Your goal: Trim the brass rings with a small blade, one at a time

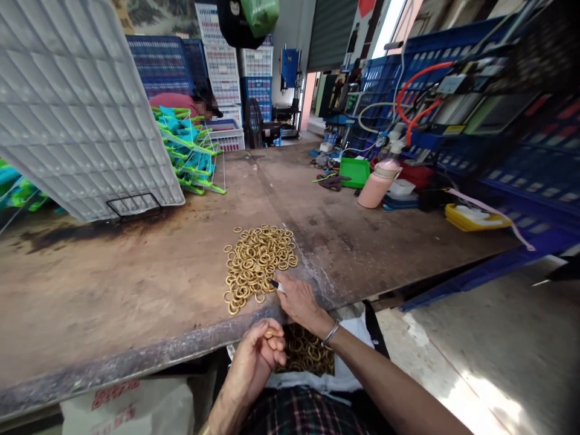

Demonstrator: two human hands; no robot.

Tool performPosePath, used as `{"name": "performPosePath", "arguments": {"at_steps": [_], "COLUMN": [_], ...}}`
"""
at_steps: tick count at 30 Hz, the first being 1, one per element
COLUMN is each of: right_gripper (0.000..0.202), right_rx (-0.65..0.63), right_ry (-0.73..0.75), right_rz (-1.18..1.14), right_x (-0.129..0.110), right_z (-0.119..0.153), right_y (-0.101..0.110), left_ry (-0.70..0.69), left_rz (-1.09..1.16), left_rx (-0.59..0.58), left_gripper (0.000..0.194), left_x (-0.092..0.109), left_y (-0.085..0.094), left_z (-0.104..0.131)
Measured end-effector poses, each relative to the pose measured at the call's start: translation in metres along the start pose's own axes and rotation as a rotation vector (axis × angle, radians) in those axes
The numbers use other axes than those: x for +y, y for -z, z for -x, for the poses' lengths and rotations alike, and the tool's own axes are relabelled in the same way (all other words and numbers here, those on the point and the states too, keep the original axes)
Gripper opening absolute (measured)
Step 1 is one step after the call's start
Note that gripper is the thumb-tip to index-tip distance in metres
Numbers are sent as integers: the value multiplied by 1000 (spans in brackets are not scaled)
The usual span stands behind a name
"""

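A loose pile of gold-coloured metal rings lies near the table's front edge. At the pile's near right side is my right hand, a bracelet on its wrist. Its fingers close on a small tool with a black tip and a whitish part; its exact kind is unclear. My left hand is curled palm up just off the table edge, and a gold ring shows partly between its fingers. Below both hands, more rings fill a white-lined bag at my lap.
On the left a large ribbed grey-white panel leans over the wooden table, with green and teal racks behind it. To the right stand a pink bottle, a green tray and a yellow tray. A person bends beyond the racks.
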State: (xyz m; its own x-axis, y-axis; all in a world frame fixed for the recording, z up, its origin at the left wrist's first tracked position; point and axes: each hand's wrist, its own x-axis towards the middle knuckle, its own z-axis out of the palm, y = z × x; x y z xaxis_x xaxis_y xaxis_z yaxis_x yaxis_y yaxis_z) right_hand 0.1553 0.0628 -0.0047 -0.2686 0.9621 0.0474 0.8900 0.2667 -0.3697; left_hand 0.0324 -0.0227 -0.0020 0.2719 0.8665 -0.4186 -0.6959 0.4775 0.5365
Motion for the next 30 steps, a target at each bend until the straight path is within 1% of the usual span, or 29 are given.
{"name": "performPosePath", "arguments": {"at_steps": [3, 5, 6, 8, 11, 13, 14, 15, 17, 19, 21, 22, 23, 26, 27, 28, 30], "right_gripper": [22, 15, 13, 14, 18, 20, 22, 22, 22, 20, 20, 21, 22, 16, 14, 14, 17], "right_rx": [43, 65, 59, -2, -178, -270, -300, -323, -369, -420, -453, -439, -392, -167, -118, -91, -91], "right_ry": [4, -31, -68, -172, -325, -375, -384, -390, -430, -482, -479, -449, -403, -211, -147, -95, -42], "right_rz": [-153, -362, -497, -796, -1186, -1328, -1370, -1399, -1443, -1465, -1415, -1355, -1273, -1004, -945, -909, -899], "right_x": [5, 8, 8, 7, -1, -6, -8, -9, -10, -8, -6, -5, -5, -6, -7, -8, -9], "right_z": [-3, -4, -3, 0, 12, 20, 24, 26, 30, 30, 30, 30, 30, 31, 31, 31, 31], "right_y": [0, 2, 3, 8, 17, 22, 23, 24, 23, 20, 18, 18, 18, 19, 19, 19, 16], "left_ry": [11, -37, -85, -199, -389, -528, -594, -645, -699, -711, -702, -686, -663, -571, -536, -501, -436], "left_rz": [18, -58, -125, -306, -591, -757, -828, -896, -1011, -1078, -1091, -1078, -1056, -971, -940, -910, -857], "left_rx": [32, 58, 72, 105, 177, 196, 186, 161, 101, 53, 42, 48, 59, 101, 111, 117, 116], "left_gripper": [26, 27, 25, 23, 25, 22, 21, 20, 18, 17, 13, 10, 9, 14, 16, 18, 22], "left_x": [0, 1, 2, 3, 7, 11, 12, 14, 17, 19, 20, 19, 19, 17, 16, 16, 16], "left_y": [1, 1, 0, -3, -8, -9, -9, -9, -6, -4, -2, -2, -2, -5, -6, -8, -10], "left_z": [-5, -9, -10, -11, -11, -11, -11, -11, -12, -14, -14, -14, -14, -14, -14, -14, -13]}}
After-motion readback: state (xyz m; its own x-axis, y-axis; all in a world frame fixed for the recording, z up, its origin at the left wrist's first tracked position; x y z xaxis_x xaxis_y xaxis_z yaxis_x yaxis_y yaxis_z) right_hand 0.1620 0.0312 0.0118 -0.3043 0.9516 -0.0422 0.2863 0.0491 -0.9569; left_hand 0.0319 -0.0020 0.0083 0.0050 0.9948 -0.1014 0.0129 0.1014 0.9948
